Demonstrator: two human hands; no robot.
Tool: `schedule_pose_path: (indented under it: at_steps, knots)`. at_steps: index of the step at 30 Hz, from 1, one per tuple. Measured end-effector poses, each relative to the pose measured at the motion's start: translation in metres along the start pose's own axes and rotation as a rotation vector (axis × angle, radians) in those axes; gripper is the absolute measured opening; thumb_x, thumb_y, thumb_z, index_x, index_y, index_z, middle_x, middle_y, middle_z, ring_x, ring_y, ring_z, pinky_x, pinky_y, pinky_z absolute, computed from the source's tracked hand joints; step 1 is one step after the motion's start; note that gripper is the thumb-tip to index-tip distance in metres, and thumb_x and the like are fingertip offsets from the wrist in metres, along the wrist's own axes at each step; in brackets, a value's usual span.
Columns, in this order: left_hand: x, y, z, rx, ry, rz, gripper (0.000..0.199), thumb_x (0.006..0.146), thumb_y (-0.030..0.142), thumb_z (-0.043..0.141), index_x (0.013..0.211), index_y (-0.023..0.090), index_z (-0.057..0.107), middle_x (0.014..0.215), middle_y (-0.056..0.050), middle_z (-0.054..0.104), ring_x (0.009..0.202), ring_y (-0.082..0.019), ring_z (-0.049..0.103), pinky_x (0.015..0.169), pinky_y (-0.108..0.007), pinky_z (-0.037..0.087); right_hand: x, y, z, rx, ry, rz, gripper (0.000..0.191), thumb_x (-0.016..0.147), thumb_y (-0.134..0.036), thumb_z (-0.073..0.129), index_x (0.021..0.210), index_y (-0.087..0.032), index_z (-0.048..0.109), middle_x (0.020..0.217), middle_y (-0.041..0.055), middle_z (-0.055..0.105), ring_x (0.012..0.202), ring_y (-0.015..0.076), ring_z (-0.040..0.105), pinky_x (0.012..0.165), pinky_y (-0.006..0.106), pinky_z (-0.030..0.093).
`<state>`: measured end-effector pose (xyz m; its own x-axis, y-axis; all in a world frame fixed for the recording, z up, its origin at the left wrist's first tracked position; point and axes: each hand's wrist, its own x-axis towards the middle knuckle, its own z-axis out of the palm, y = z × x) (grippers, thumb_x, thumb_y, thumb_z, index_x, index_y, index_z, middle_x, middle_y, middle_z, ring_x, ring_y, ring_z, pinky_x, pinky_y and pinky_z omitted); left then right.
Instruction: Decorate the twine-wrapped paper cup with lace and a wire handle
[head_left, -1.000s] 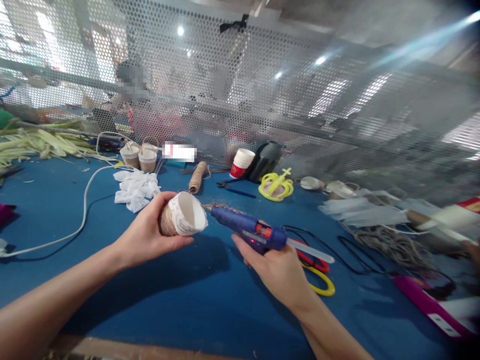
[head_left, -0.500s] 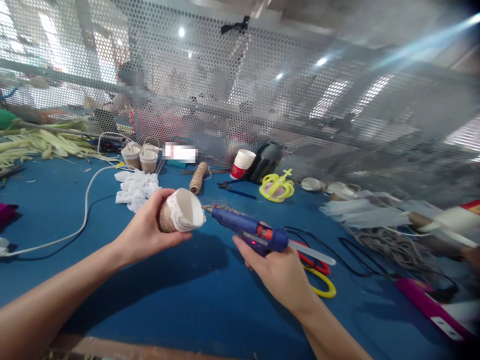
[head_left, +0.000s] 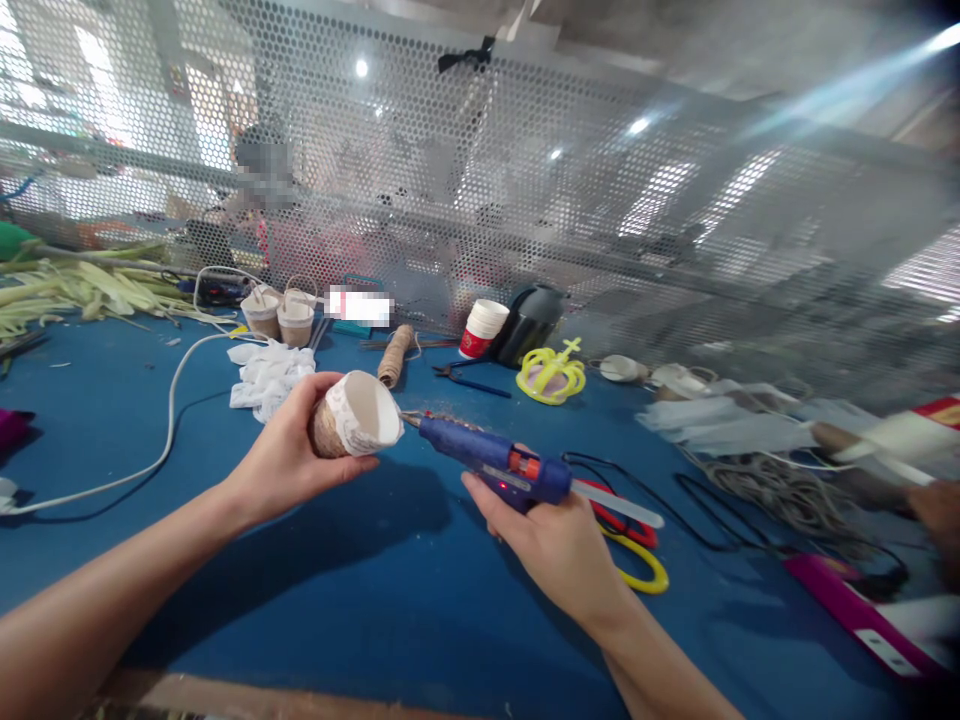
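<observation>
One paper cup [head_left: 351, 418] wrapped in twine and lace, gripped tilted between the thumb and fingers of the left hand [head_left: 306, 445], just beside the tip of a blue glue gun [head_left: 491, 455] gripped in the right hand [head_left: 551, 535]

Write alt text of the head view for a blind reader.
The left hand holds a tilted brown cup trimmed with white lace; the right hand points a blue glue gun at its rim. Behind, a twine roll and yellow crown sit on a blue table.
</observation>
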<state>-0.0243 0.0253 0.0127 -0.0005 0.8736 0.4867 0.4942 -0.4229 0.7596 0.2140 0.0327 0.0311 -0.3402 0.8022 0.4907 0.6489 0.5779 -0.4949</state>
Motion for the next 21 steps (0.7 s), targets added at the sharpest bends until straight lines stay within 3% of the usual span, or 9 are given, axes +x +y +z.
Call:
schedule_pose_path:
  at_steps: [5,9,12,14,21]
  knots:
    - [0.0,0.001,-0.001,0.0,0.014,-0.002,0.059,0.061,0.035,0.069,0.109,0.019,0.038,0.104,-0.005,0.052,0.095,-0.019,0.052,0.083,-0.032,0.044,0.002,-0.006,-0.002,0.155,-0.023,0.127,0.018,0.071,-0.035,0.059,0.064,-0.019,0.062,0.049,0.0013,0.056,0.054,0.0184,0.058,0.052,0.029,0.045]
    - [0.0,0.003,0.0,-0.063,-0.023,-0.041,0.061,0.06,0.035,0.069,0.111,0.019,0.039,0.105,-0.006,0.053,0.096,-0.021,0.052,0.082,-0.033,0.044,0.004,-0.01,-0.003,0.483,-0.169,0.341,0.022,0.076,-0.036,0.055,0.066,-0.016,0.059,0.039,-0.0036,0.047,0.037,0.0094,0.044,0.041,0.024,0.037]
    - [-0.002,0.004,0.002,-0.219,-0.111,-0.103,0.061,0.061,0.034,0.069,0.112,0.018,0.039,0.103,-0.006,0.055,0.093,-0.02,0.054,0.08,-0.031,0.045,0.007,-0.009,-0.002,0.858,-0.256,0.451,0.02,0.077,-0.035,0.055,0.078,-0.015,0.058,0.037,-0.0067,0.041,0.033,0.0053,0.034,0.034,0.019,0.027]
    - [-0.004,0.005,0.003,-0.328,-0.159,-0.143,0.062,0.06,0.033,0.069,0.113,0.017,0.039,0.103,-0.007,0.056,0.092,-0.02,0.054,0.08,-0.029,0.045,0.008,-0.008,0.0,1.047,-0.288,0.525,0.021,0.076,-0.034,0.056,0.076,-0.014,0.058,0.036,-0.0075,0.038,0.031,0.0034,0.029,0.032,0.016,0.021]
    - [-0.009,0.008,0.005,-0.472,-0.246,-0.182,0.063,0.059,0.035,0.07,0.112,0.015,0.043,0.102,-0.009,0.058,0.09,-0.02,0.054,0.078,-0.028,0.045,0.011,-0.002,0.01,1.348,-0.365,0.667,0.018,0.072,-0.029,0.062,0.069,-0.012,0.06,0.044,-0.0057,0.043,0.032,-0.0007,0.026,0.03,0.012,0.019]
